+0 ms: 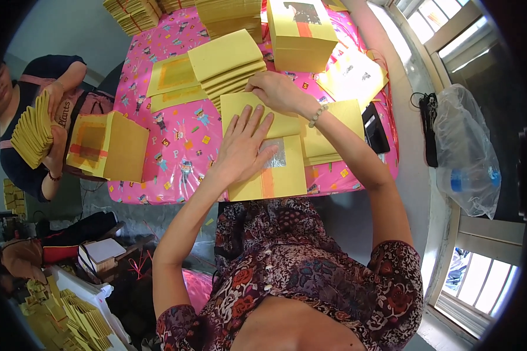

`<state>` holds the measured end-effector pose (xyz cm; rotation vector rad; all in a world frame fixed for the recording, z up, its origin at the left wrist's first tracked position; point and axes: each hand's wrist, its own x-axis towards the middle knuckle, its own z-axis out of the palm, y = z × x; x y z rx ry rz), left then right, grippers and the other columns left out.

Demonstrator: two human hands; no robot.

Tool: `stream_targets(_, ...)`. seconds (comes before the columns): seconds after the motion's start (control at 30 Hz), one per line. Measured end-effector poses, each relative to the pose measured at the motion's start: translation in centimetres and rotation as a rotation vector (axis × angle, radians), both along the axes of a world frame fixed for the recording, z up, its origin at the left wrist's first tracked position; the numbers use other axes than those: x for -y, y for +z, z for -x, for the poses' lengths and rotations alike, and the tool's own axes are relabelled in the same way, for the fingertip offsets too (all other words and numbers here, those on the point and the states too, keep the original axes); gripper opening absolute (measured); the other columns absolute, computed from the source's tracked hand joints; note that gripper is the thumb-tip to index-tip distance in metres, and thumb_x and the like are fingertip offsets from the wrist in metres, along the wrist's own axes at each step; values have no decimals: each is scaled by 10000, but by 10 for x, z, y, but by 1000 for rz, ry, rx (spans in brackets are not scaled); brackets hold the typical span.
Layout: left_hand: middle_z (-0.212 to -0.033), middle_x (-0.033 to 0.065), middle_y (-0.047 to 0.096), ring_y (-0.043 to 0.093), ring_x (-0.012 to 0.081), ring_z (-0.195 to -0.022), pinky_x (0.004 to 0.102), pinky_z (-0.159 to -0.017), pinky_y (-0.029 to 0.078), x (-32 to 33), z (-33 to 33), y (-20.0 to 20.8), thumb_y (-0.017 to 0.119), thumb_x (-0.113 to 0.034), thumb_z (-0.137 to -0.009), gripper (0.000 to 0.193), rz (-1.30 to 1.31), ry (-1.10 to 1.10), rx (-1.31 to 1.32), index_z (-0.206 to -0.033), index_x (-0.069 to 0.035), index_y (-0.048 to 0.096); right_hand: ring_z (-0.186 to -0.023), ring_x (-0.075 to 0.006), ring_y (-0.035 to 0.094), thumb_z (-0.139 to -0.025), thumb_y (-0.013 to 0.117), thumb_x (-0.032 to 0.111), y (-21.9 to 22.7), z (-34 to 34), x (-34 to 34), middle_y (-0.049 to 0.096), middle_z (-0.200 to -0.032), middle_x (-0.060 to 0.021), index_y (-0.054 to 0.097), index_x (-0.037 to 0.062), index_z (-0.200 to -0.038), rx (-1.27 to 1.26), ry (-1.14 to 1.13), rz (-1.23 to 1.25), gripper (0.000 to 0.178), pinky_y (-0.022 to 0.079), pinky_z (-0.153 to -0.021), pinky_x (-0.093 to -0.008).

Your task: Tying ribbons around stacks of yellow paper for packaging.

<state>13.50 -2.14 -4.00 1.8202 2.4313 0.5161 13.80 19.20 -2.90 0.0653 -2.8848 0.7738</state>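
Student: Which step is illustrated here?

Tutor: Judging by the pose, a sheet of yellow joss paper (246, 190) is being steadied and squared for folding. The left hand (241, 143) lies flat across it, its grip spread and clasping nothing. The right hand (273, 92) curls at the sheet's far end, beside a stack of folded joss paper (225, 55).

Student: Is the right grip pinching an edge?

Tutor: One cannot tell; its fingertips are hidden beneath the hand.

Student: What does the next move call for?

Tutor: Probably a straight crease: the right fingers bringing paper over evenly, the left palm preventing any slip.

Student: And the sheet itself?

Tutor: It rests at the near edge of the pink-covered desk (173, 158), directly before the person. Its nearer part bears a shiny silver patch (278, 157) above a pale orange band (267, 185); the farther part is plain. Whether that plain part is a flap of the same sheet or a separate piece is unclear.
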Motion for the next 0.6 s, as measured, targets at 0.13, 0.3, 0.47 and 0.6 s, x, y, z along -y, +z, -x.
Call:
stream_targets(0.13, -1611, 208, 245, 183, 430, -1493, 546, -1209, 167, -3, 1, -1, 480, -491, -982, 715, 38, -14, 6, -1549, -86, 315, -978, -329, 644, -933, 580, 160, 1, -16, -1, 669, -1026, -145, 669, 35, -1033, -226, -14, -69, 183, 513, -840, -447)
stream_targets(0.3, -1622, 211, 218, 157, 430, -1501, 548, -1212, 149, 1, 4, -4, 486, -475, -973, 722, 46, -15, 25, -1546, -71, 317, -848, -326, 658, -913, 637, 153, 32, -74, 24, 659, -928, -142, 591, 29, -976, -189, -89, 13, 146, 519, -736, -441)
stream_targets(0.47, -1631, 202, 198, 148, 435, -1503, 549, -1213, 135, 1, 3, -3, 496, -472, -961, 729, 26, -22, 30, -1556, -93, 310, -802, -331, 656, -897, 659, 150, 15, -114, 28, 651, -821, -131, 518, 39, -925, -51, -42, 23, 182, 513, -682, -427)
stream_targets(0.6, -1629, 206, 203, 152, 439, -1501, 554, -1210, 137, 1, 3, -8, 495, -471, -962, 728, 15, -16, 13, -1556, -94, 310, -804, -330, 651, -895, 658, 139, 2, -118, 28, 644, -832, -133, 513, 42, -943, -90, -40, 85, 181, 511, -684, -426)
